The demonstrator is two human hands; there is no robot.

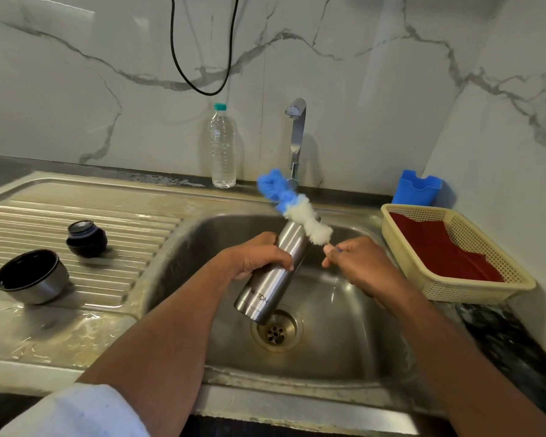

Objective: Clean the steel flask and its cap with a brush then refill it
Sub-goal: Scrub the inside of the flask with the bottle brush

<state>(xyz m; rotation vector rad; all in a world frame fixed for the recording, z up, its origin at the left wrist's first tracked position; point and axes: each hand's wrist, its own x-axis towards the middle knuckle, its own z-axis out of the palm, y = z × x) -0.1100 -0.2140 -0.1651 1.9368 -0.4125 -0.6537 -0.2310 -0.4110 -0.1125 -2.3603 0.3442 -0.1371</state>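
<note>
My left hand [260, 257] grips the steel flask [271, 280] around its middle, tilted over the sink basin [338, 339] with its mouth pointing up and away. My right hand [355, 263] pinches the handle of the bottle brush [292, 208]. The brush's blue and white bristle head lies across the flask's mouth, outside the flask. On the drainboard [76, 216] at the left lie the dark inner stopper [87, 239] and the steel cup cap [32, 277], its opening facing up and tipped.
A tap [297, 134] rises behind the basin, with no water seen running. A clear plastic water bottle [223, 146] stands left of it. At the right sit a cream basket [454, 287] with a red cloth [438, 247] and a blue holder [416, 187]. A black cable [199, 86] hangs on the wall.
</note>
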